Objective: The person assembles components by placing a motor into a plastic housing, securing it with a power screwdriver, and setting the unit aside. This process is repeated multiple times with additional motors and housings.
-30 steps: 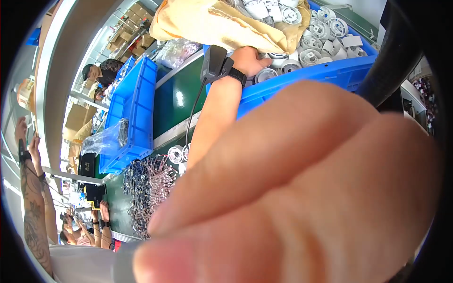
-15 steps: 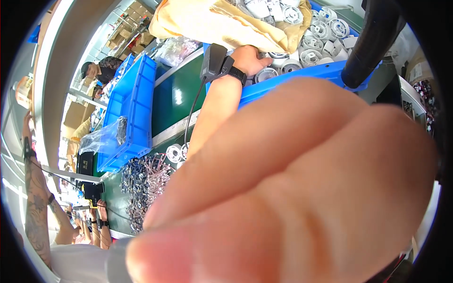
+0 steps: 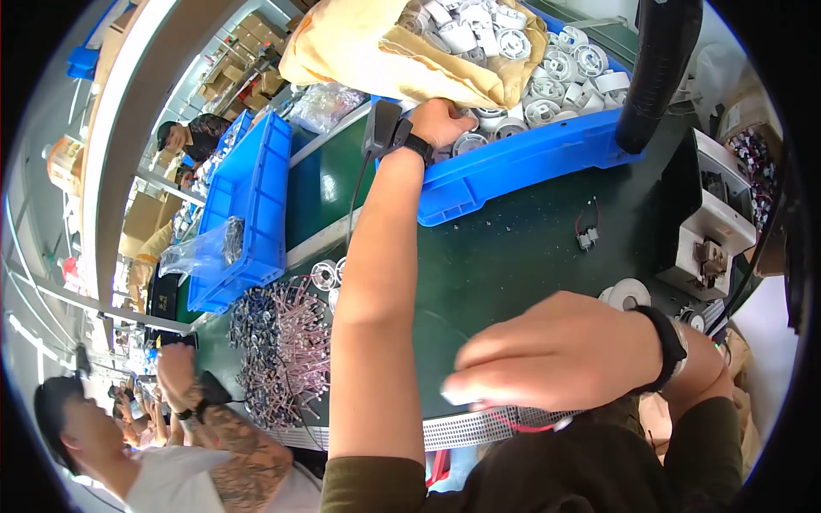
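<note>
My left hand (image 3: 439, 122) reaches over the near-left edge of a blue bin (image 3: 513, 167), among white round plastic parts (image 3: 540, 112) and against the lower edge of a brown paper bag (image 3: 376, 51). The bag and the parts hide most of its fingers, so their grip cannot be told. Closer to me, my right hand (image 3: 556, 352) is above the green tabletop (image 3: 513, 274), blurred by motion. Its fingers are closed in a pinch, and a small white piece (image 3: 459, 397) shows at their tips. A red wire (image 3: 517, 425) trails below that hand.
Bundles of wired parts (image 3: 282, 350) lie left of my left forearm. An open blue crate (image 3: 244, 209) stands beyond them. A small wired part (image 3: 587, 238) lies on the tabletop, and a white-and-black fixture (image 3: 714, 222) stands at right. Another person (image 3: 103, 436) is at lower left.
My right hand, which filled much of the view close to the camera, has drawn down and away over the tabletop. My left hand stays at the bin.
</note>
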The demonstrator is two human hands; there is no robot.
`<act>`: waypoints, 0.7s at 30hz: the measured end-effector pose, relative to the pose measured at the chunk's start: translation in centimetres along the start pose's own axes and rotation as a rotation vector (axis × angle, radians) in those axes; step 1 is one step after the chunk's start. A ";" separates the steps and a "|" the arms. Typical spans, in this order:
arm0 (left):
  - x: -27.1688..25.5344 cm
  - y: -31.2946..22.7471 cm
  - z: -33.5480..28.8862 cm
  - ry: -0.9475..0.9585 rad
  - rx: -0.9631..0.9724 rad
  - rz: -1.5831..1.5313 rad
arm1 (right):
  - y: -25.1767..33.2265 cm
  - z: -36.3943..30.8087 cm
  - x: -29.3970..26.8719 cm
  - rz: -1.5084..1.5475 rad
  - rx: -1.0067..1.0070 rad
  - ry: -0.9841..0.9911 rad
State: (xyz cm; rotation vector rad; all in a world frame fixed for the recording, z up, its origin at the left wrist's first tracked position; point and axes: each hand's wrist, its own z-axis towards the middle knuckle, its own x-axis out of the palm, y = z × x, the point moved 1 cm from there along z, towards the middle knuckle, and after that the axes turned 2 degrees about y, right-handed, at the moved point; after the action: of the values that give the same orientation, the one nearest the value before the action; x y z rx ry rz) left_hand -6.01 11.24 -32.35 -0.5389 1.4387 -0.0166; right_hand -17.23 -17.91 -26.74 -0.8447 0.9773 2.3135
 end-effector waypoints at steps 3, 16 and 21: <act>-1.6 0.4 -1.2 -0.005 0.020 0.040 | 0.3 -3.7 1.1 0.160 0.200 -0.180; 4.7 -14.3 -19.4 -0.244 0.603 -0.392 | 1.7 -17.7 2.6 0.073 0.608 -0.947; 13.5 -15.4 -22.5 -0.299 0.697 -0.464 | 1.9 -17.8 3.0 0.126 0.602 -0.982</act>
State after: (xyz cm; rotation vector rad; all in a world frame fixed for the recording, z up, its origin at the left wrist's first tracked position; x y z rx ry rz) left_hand -20.32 -14.38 -40.16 -0.2652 0.9066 -0.7486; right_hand -14.31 -32.03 -37.82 0.5667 1.1238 1.9281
